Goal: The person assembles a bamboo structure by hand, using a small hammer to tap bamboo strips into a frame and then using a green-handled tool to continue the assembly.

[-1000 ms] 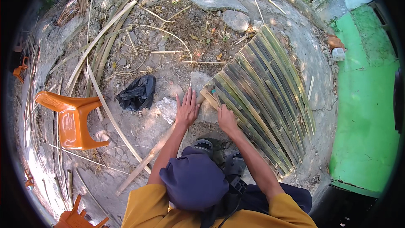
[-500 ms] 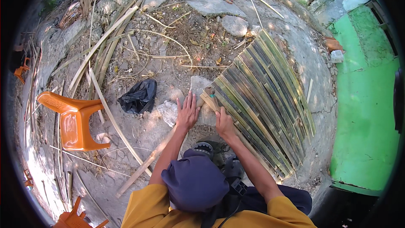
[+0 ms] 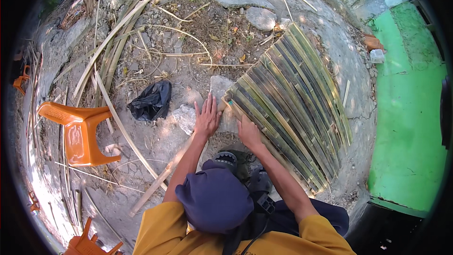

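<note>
My left hand (image 3: 207, 117) lies flat with its fingers stretched out, over the upper end of a long split bamboo strip (image 3: 163, 178). That strip runs back under my left forearm toward the lower left. My right hand (image 3: 248, 131) is wrapped round the wooden handle of what looks like a hammer (image 3: 235, 109), with a bit of teal near its head. The hammer's head is down close to my left fingers, at the left corner of a fan-shaped panel of bamboo slats (image 3: 292, 108). A flat stone (image 3: 221, 85) lies just beyond my left fingertips.
A black plastic bag (image 3: 151, 100) and a pale rock (image 3: 185, 117) lie left of my left hand. Farther left, an orange plastic chair (image 3: 80, 132) stands near loose bamboo strips (image 3: 113, 54). A green wall (image 3: 401, 113) rises at the right.
The hammer's head has come down slightly toward the panel's corner, and my right hand has shifted a little left. My left hand keeps its place on the strip. The view has shifted slightly.
</note>
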A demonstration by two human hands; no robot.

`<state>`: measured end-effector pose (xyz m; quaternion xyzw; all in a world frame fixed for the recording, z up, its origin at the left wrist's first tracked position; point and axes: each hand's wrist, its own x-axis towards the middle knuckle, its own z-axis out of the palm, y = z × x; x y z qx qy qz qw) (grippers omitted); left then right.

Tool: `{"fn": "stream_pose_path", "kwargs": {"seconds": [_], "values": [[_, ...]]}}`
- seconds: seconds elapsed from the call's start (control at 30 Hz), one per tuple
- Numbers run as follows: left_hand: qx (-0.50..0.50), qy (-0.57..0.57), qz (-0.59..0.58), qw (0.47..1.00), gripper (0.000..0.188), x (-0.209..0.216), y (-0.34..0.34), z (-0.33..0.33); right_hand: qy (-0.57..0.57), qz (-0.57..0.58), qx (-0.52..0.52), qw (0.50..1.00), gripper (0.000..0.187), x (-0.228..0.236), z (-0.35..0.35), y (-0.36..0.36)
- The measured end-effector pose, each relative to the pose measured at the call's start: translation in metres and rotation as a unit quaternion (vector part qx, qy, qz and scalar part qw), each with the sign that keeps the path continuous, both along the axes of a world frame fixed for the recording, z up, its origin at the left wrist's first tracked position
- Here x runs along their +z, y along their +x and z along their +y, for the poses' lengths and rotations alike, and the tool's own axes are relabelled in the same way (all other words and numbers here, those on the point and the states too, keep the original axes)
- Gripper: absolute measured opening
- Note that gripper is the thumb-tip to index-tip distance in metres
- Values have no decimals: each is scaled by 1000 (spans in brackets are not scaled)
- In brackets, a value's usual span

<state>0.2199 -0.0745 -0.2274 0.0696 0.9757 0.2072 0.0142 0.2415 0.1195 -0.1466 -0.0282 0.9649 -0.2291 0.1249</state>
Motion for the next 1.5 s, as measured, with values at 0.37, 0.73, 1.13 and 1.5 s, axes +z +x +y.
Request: {"fn": "stream_pose_path", "kwargs": {"seconds": [0.37,0.73,1.13,1.5], "values": [[1,-2,-17,1000,71,-2,6,-7,-154,6,-89,984,36,-5,-21,23],[8,-4,-18,1000,70,-1,4,-9,-244,153,-96,953,33,93,-16,-72],[-3,15,-12,1000,71,1,3,-4,-86,-6,-76,993,47,0,21,-52],[-5,1,-16,1000,70,6,6,-4,-143,149,-99,974,40,41,9,-54]]}}
